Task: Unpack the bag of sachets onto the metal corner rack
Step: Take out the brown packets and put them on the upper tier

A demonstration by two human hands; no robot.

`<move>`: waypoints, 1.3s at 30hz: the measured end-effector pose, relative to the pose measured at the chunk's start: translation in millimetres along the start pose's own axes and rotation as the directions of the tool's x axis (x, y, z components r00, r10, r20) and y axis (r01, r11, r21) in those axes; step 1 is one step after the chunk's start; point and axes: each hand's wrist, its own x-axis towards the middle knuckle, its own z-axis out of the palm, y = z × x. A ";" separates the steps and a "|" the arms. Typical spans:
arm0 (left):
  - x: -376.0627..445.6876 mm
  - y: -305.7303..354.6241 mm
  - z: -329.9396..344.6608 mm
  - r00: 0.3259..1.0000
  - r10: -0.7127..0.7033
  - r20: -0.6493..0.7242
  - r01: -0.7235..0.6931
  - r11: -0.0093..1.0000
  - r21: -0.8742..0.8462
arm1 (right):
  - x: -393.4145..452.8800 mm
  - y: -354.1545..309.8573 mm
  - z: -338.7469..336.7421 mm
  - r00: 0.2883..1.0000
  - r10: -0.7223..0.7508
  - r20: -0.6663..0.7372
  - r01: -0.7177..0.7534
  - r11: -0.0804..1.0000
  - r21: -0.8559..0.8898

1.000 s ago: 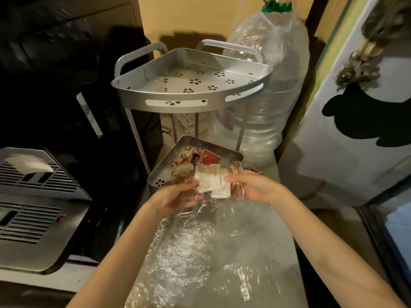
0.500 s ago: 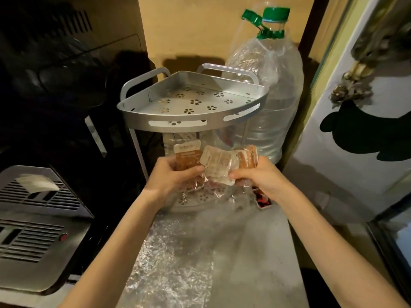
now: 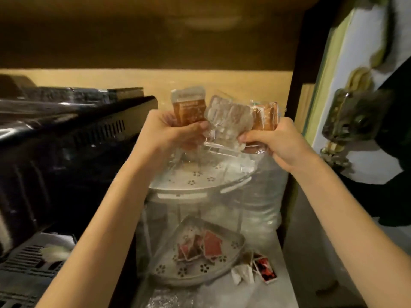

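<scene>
**Bag raised above top shelf, emptying not started**

Both hands have lifted the clear bag of sachets (image 3: 224,121) from in front of the metal corner rack (image 3: 200,185) to above its top shelf. Left hand (image 3: 169,132) and right hand (image 3: 275,141) each pinch a bag end, fingers closed. Top shelf looks bare. Lower shelf (image 3: 222,263) has a few red sachets (image 3: 210,244); more red sachets lie loose on the counter (image 3: 265,268) beside it. Most unpacking remains.

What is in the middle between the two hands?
In the head view, a clear bag of sachets stretches between the left hand and the right hand. Both hold it above the rack's top shelf.
</scene>
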 end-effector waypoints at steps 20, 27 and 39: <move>121.3 96.1 -44.0 0.974 0.225 0.019 -0.225 0.974 0.024 | 108.9 -126.0 -22.1 0.948 -0.312 -0.060 0.313 0.950 -0.004; 137.1 62.6 -52.8 0.979 0.178 -0.101 -0.172 0.983 0.071 | 135.1 -93.9 -7.9 0.971 -0.236 -0.033 0.238 0.968 0.083; 115.7 -28.7 -47.5 0.975 -0.181 -0.130 0.187 0.982 0.035 | 133.4 16.1 4.5 0.996 0.042 0.076 -0.050 0.993 0.108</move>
